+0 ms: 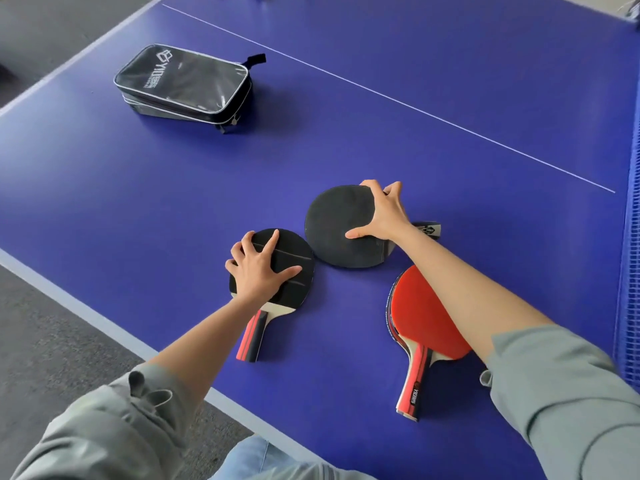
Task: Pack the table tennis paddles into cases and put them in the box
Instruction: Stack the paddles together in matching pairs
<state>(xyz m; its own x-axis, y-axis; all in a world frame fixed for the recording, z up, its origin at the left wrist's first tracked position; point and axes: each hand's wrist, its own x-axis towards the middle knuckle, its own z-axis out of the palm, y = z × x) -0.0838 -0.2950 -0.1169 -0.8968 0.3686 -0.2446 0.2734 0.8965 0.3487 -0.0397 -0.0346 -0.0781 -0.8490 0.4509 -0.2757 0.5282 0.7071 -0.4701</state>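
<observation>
Paddles lie well nearer than the black case (183, 85). Left hand (258, 268) presses spread fingers on one paddle (291, 261); right hand (384, 213) clasps another paddle (339, 226). Probably light, stiff; lift by the rim.

The black case (183, 84) reads "YIO" beside a cube logo; the red paddle's handle (414, 393) reads "YIOKIA".

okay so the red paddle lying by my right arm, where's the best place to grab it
Probably by its handle. The red paddle lies flat, handle pointing toward you and clear of your right forearm, so come from the near side and wrap your fingers around it.
</observation>
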